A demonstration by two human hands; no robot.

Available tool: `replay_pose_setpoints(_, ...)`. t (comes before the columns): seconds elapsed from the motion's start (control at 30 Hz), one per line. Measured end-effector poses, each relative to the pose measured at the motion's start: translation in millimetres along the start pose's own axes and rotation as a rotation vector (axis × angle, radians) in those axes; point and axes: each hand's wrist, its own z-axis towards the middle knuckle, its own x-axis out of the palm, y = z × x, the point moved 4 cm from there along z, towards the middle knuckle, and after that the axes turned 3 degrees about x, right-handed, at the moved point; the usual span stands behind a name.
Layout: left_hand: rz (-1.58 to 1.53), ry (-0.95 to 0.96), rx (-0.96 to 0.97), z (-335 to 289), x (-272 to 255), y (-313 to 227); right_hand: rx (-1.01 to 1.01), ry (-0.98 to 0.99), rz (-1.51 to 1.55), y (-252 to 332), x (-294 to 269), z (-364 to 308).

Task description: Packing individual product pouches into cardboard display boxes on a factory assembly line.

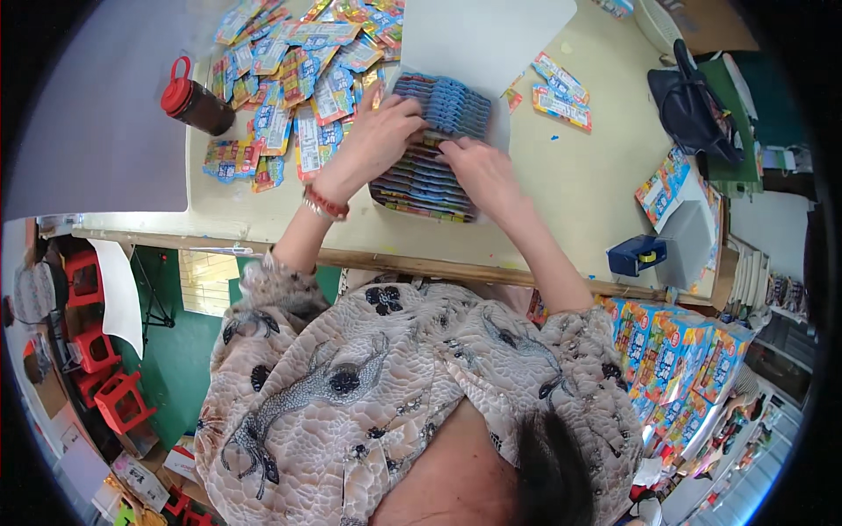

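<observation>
A white open box (501, 131) on the table holds tightly packed flat packets in two rows. The far row of blue packets (452, 103) stands with its edges up, and the near row of packets (425, 186) lies closer to me. My left hand (386, 133) reaches in from the left, its fingers curled and closed on packets near the gap between the rows. From the right, my right hand (478, 172) pinches at the same gap, thumb and fingertips on a packet edge. The fingertips partly hide what they grip.
Loose colourful packets (303, 74) pile up left of the box, beside a red-lidded bottle (197, 101). A few packets (563, 92) lie right of it. Further right are a dark bag (693, 105) and a small blue box (638, 256). The table's wooden edge (386, 260) runs before me.
</observation>
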Motion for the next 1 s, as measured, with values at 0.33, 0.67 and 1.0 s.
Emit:
replay_pose_setpoints(0.33,-0.763,-0.423,-0.609,-70.9,13.1,-11.1,-0.194,-0.077,-0.233,-17.6,17.0,60.7)
replay_pose_setpoints(0.67,-0.853,-0.328,-0.542,-86.3,31.9,-29.2,-0.181,-0.013,-0.066,-16.6,9.9,72.3)
replay_pose_setpoints(1.0,-0.885,-0.418,-0.584,-89.1,5.5,-1.2,-0.530,-0.306,-0.303,10.9,-20.1,87.1)
